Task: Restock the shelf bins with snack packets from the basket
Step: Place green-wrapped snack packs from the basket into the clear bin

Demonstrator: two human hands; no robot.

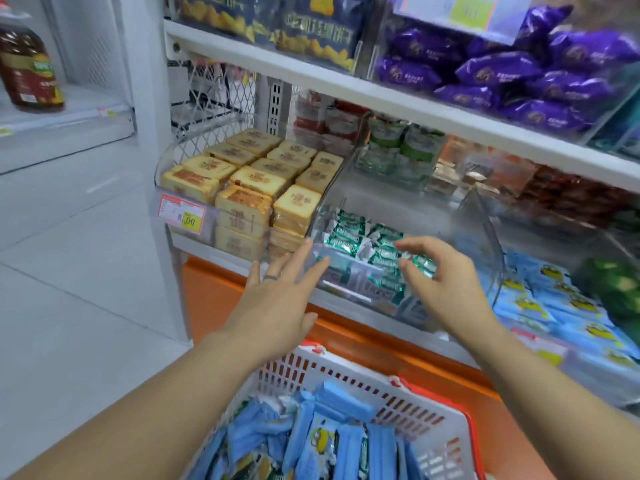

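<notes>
Snack packets (332, 427): blue, piled in the basket, bottom centre of the frame.
Basket (398, 396): white slotted wall, orange rim, lying under both forearms.
Left hand (277, 299): released. Fingers are straight and spread, with the tips at the front left corner of the clear bin; ring on one finger.
Right hand (446, 282): right of centre, fingers curved over the bin's open front. A green packet (424, 264) sits between thumb and fingers. It is blurred, so we cannot tell whether it is pinched or loose.
Clear bin (478, 216): centre of frame, on the shelf with the orange edge, holding green packets.
Yellow packs (249, 188): in the bin just left of it, price tag (181, 213) on the front.
Blue-packet bin (554, 306): right edge, and we see the same blue wrappers as in the basket.
Purple packets (502, 71): upper right, one shelf up.
</notes>
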